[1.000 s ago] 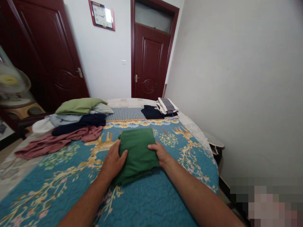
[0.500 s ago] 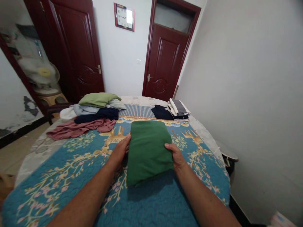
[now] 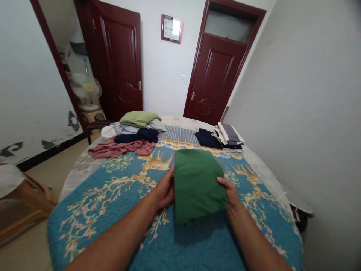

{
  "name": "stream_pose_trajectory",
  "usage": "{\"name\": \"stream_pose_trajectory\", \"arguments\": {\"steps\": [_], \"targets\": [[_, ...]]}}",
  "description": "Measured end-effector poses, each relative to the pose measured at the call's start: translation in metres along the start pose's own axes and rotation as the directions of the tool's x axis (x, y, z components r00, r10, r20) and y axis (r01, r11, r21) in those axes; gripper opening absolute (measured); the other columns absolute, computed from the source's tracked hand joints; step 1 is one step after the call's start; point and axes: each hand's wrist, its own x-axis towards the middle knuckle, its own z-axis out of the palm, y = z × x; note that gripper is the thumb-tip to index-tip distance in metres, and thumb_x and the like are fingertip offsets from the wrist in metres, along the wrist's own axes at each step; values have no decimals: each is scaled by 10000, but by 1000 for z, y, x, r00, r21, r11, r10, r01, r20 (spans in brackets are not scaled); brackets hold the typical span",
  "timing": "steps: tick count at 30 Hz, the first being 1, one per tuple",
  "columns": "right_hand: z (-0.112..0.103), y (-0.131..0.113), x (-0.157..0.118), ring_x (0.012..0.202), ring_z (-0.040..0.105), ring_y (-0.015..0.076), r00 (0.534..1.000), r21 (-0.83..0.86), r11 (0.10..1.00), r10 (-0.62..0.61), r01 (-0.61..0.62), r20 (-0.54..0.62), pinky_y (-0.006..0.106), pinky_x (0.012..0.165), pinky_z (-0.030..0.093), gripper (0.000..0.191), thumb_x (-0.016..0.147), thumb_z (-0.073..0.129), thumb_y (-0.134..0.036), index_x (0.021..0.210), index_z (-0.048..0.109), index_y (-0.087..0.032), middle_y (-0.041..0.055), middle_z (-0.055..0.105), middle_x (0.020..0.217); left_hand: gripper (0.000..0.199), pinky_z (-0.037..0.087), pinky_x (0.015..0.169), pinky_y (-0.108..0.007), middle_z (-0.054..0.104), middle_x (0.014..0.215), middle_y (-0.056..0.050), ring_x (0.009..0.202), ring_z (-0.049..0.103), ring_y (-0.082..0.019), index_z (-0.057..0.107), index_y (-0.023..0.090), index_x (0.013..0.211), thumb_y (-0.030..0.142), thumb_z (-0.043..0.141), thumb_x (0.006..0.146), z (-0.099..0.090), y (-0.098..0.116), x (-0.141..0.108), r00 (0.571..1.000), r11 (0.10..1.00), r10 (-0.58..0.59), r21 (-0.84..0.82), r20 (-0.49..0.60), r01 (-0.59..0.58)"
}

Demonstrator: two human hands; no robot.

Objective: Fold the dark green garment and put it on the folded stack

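Our left hand (image 3: pixel 165 190) and our right hand (image 3: pixel 229 194) press in on the two sides of a folded green cloth (image 3: pixel 197 186). We hold it between them with flat fingers, not tight fists. The cloth sits near the middle of a blue quilt (image 3: pixel 93 233) with gold deer and pink flowers. Its near end may be lifted a little, since a dark shadow lies under it, but we cannot be sure. Flat hands on both sides seem best here, because they keep the edges even and stop the folds from slipping. The bed (image 3: pixel 73 177) is what holds all the clothes. Past the green cloth, on our left, a dusty pink cloth (image 3: pixel 118 148), a dark blue cloth (image 3: pixel 138 136) and a light green cloth (image 3: pixel 138 119) lie in a loose heap. On our right sits a stack of white and gray clothes (image 3: pixel 229 133).
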Motion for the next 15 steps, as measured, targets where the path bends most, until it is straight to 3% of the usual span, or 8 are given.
{"name": "stream_pose_trajectory", "arguments": {"steps": [5,10,15], "targets": [[-1,-4,-5,975,810,376,995,-42,994,-96,96,1,575,987,629,483,687,819,-292,1155,782,-177,118,838,1057,777,512,1164,-522,748,1350,-213,1308,693,-367,628,128,1485,698,602,958,-2,0,0,998,997,55,60,-29,-53],[5,-3,-8,1033,799,358,989,-69,988,-136,140,57,560,1009,616,692,692,828,-285,1368,703,-209,103,826,1148,564,567,1108,-484,787,1256,-210,1162,770,-344,707,126,1357,343,847,855,-6,-14,7,951,962,200,233,-235,-145],[15,-8,-20,1245,715,370,977,-93,979,-171,184,130,557,1065,576,674,723,764,-512,1351,711,-273,111,785,1268,485,606,1055,-503,803,1221,-189,1095,792,-334,732,148,1285,204,827,813,-11,-18,12,929,948,238,275,-284,-159]]}}
